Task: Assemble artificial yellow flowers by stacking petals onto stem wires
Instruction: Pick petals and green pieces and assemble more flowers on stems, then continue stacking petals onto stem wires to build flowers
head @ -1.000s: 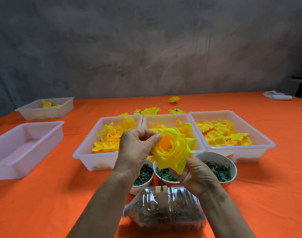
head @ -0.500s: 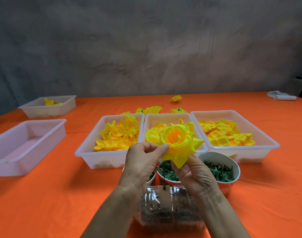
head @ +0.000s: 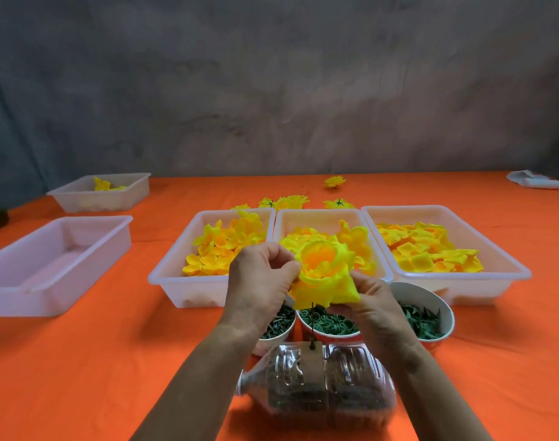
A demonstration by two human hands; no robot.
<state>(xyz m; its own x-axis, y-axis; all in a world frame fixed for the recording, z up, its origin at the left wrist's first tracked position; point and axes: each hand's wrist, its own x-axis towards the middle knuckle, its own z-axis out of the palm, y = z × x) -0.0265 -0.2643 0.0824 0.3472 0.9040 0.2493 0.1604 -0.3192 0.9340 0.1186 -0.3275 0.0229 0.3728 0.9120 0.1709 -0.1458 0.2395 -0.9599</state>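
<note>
Both hands pinch the floppy yellow fabric flower over the near bowls, left hand on its left petal edge, right hand underneath, thin dark stem wire seemingly poking down, so it's light, crushable, best held near the base.

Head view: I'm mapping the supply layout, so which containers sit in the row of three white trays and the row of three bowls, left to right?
Trays: rounded-petal tray → middle petal tray → square-petal tray. Bowls: stem bowl → green ring bowl → leaf bowl.
</note>
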